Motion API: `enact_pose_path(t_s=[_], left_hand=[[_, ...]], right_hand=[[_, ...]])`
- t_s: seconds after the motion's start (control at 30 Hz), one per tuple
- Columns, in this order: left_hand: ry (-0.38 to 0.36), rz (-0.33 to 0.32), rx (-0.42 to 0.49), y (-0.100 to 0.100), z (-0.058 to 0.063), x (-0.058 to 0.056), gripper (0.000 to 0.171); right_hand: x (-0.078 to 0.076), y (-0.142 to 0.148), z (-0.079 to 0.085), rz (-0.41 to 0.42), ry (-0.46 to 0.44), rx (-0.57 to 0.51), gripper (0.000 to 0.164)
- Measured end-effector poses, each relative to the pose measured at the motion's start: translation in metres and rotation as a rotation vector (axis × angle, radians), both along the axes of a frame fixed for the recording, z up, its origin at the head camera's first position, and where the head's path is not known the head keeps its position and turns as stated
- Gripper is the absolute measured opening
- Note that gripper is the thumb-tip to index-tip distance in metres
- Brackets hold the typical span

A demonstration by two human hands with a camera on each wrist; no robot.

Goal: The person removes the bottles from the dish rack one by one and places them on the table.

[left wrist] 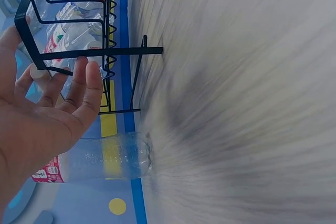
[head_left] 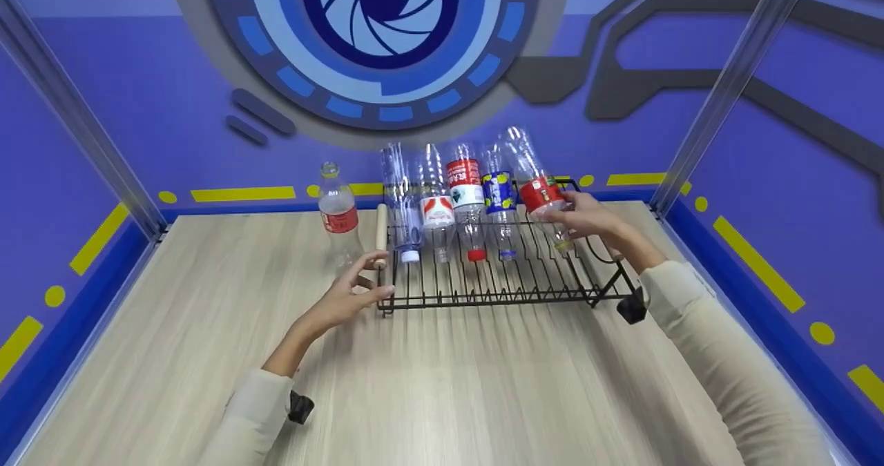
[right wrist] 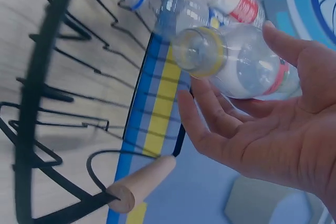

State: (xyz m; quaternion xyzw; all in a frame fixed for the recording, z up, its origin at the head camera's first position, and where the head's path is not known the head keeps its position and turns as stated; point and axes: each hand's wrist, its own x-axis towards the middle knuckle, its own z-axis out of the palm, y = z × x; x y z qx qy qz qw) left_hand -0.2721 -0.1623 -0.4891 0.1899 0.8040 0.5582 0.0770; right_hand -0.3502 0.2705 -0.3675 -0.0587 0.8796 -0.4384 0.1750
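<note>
At far left, upright on the bench (head_left: 173,328), a standing bottle (head_left: 340,220) with a red label, just beyond the left hand (head_left: 345,297). Next, loosely gripping the left end of the wire rack (left wrist: 126,51) near its wooden handle (head_left: 382,231), thumb and fingers moderately wide apart. Further right, side by side in the rack, necks sloping toward the near edge: a white-capped bottle (head_left: 407,210), a capless bottle (head_left: 438,212), a red-capped bottle (head_left: 467,184), a blue-labelled bottle (head_left: 498,191). Rightmost, held between thumb and fingers of the right hand (head_left: 589,217), a tilted bottle (head_left: 539,191), neck down, over the rack's right side. Cannot tell whether touching the wires.
</note>
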Motion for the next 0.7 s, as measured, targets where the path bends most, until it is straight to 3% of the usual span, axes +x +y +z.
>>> enact_pose_path(t_s=[0.17,0.3,0.7], left_hand=[[-0.031,-0.002,0.009,-0.001,0.0,0.0,0.062],[-0.037,-0.01,0.018,0.0,0.0,-0.002,0.062],[0.0,0.01,0.014,0.0,-0.003,0.0,0.064]], right_hand=[[0.014,-0.01,-0.007,0.01,0.087,-0.065,0.09],[0.026,-0.013,-0.015,0.072,0.135,-0.093,0.091],[0.056,-0.029,-0.028,0.174,0.202,-0.149,0.074]])
